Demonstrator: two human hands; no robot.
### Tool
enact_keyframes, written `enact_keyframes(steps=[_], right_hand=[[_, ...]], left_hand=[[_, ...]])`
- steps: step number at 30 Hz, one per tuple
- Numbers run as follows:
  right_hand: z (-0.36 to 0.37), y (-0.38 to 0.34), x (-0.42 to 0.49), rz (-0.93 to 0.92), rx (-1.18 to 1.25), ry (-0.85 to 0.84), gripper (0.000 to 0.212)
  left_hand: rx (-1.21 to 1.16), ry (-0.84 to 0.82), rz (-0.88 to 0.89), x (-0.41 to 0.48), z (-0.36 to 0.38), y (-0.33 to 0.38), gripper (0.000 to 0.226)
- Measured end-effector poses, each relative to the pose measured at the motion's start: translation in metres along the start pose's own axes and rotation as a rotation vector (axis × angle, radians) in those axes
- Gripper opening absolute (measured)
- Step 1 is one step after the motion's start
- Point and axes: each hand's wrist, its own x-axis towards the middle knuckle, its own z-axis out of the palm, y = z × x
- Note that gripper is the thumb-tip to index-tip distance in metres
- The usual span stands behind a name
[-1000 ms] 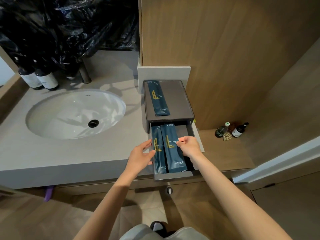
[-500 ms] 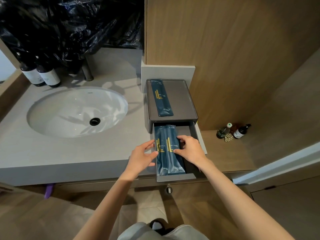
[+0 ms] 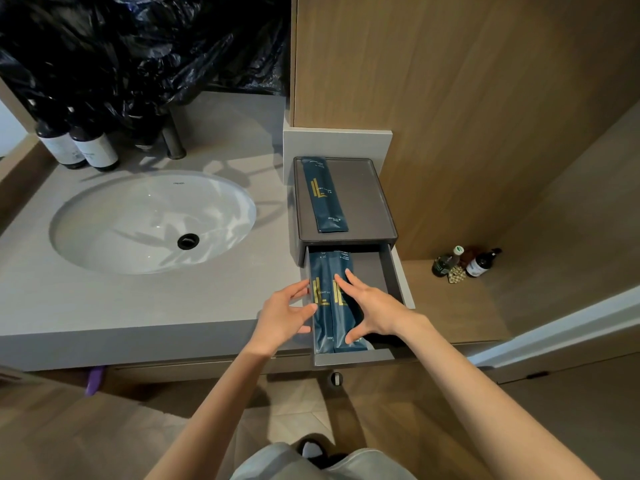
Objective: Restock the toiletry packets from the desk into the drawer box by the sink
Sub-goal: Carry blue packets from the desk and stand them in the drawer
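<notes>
Broadly, a grey counter (image 3: 104,317) carries a white sink (image 3: 104,220) and the dark drawer box (image 3: 363,202), its drawer (image 3: 375,278) pulled out. Two navy packets (image 3: 323,327) lie side by side inside; a third packet (image 3: 323,195) lies on top. The left hand (image 3: 280,317) and right hand (image 3: 374,310) touch them with fingers straight and spread, gripping nothing.

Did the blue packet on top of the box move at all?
No. The packet still lies along the left side of the box's top tray, its far end near the back rim, just as in both earlier pictures.
</notes>
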Motion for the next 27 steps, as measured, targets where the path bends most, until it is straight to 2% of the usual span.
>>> enact_keyframes(steps=[3,5,8,11,13,16,18,23,27], right_hand=[[-0.005,0.002,-0.001,0.0,-0.012,-0.016,0.117],[-0.017,0.0,-0.002,-0.015,0.006,0.044,0.099],[-0.047,-0.017,0.002,-0.071,0.101,0.366,0.052],[-0.077,-0.035,0.024,-0.061,0.212,0.678,0.033],[-0.091,-0.039,0.05,-0.023,0.247,0.717,0.038],[-0.1,-0.04,0.089,0.107,0.313,0.619,0.052],[-0.102,-0.041,0.106,0.164,0.308,0.613,0.057],[-0.105,-0.043,0.123,0.201,0.206,0.655,0.059],[-0.113,-0.044,0.124,0.236,0.341,0.634,0.064]], left_hand=[[-0.018,-0.009,-0.004,0.001,-0.001,-0.001,0.056],[-0.04,-0.025,-0.007,0.002,-0.002,-0.002,0.056],[-0.07,-0.043,-0.024,0.003,-0.003,-0.004,0.057],[-0.072,-0.05,-0.045,0.007,-0.005,-0.007,0.059],[-0.062,-0.052,-0.058,0.009,-0.006,-0.008,0.061],[-0.026,-0.062,-0.069,0.012,-0.007,-0.011,0.063],[0.004,-0.063,-0.074,0.015,-0.008,-0.013,0.063],[0.137,-0.053,-0.051,0.019,-0.007,-0.014,0.062],[0.172,-0.05,-0.051,0.021,-0.006,-0.014,0.061]])
